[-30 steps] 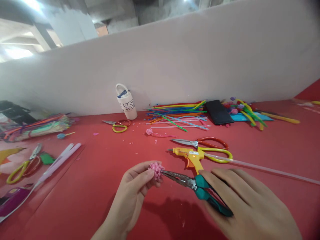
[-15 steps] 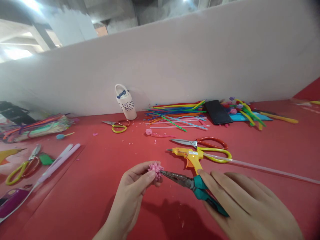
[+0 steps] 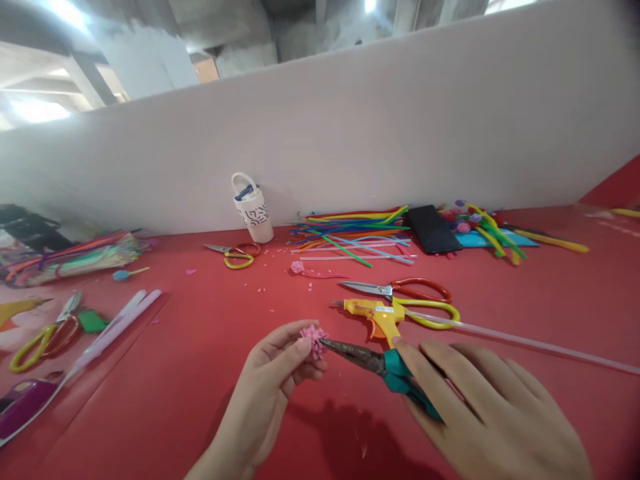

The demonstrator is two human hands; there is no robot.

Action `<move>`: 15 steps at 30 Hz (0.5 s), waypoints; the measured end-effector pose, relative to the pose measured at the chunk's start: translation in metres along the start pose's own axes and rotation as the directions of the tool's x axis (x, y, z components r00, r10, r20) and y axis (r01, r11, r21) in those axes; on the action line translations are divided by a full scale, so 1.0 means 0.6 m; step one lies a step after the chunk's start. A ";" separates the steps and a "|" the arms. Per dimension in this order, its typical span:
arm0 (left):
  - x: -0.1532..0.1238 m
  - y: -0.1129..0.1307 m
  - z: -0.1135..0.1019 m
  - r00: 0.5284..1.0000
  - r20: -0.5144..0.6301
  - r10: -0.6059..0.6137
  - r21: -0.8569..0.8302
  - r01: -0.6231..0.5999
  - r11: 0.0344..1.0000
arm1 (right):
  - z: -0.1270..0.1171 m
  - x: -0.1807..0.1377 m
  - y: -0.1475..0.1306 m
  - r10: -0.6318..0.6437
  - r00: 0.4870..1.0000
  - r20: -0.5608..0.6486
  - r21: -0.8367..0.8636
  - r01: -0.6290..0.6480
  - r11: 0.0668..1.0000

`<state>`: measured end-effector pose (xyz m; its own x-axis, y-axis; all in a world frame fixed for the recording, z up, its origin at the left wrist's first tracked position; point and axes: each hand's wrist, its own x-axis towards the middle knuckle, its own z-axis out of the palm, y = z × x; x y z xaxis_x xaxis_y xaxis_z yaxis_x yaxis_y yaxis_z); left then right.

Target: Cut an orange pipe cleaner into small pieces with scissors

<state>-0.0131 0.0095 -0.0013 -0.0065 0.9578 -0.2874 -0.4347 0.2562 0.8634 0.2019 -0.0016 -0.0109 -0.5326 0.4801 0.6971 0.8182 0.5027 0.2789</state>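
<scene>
My left hand pinches a small pink flower-like piece between thumb and fingertips, low in the middle of the view. My right hand grips the teal handles of long-nose pliers; the dark, narrow jaws point left and touch the pink piece. Just behind the pliers a yellow glue gun lies on the red table, with a long clear glue stick trailing out to the right.
Red-and-yellow-handled scissors lie behind the glue gun. Colourful sticks, a black phone and a white patterned cup stand along the white partition. More scissors, sticks and tools lie at the left.
The view has shifted slightly; my right hand and the pliers have edged left and up a little. My left hand still holds the pink piece.
</scene>
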 end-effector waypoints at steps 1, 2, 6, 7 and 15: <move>0.001 0.000 -0.001 1.000 0.002 -0.004 -0.019 0.004 1.000 | 0.002 0.000 0.001 0.030 1.000 -0.003 0.017 -0.030 0.999; 0.002 0.001 -0.002 1.000 0.007 -0.008 -0.039 0.008 0.999 | 0.004 0.000 0.002 0.060 0.998 0.007 0.041 -0.060 0.997; 0.007 0.001 -0.008 0.999 0.038 -0.005 -0.110 0.009 0.994 | 0.012 0.002 0.010 0.168 0.985 0.047 0.157 -0.173 0.972; 0.008 0.001 -0.009 0.999 0.045 -0.002 -0.116 0.007 0.993 | 0.014 0.002 0.012 0.189 0.981 0.054 0.183 -0.196 0.963; 0.011 0.000 -0.008 0.996 0.081 0.033 -0.114 -0.023 0.993 | 0.019 -0.003 0.006 0.210 0.969 0.128 0.262 -0.237 0.935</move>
<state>-0.0174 0.0152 -0.0049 0.0524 0.9731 -0.2245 -0.5343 0.2172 0.8169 0.2034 0.0076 -0.0189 -0.3718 0.6629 0.6499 0.8352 0.5445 -0.0776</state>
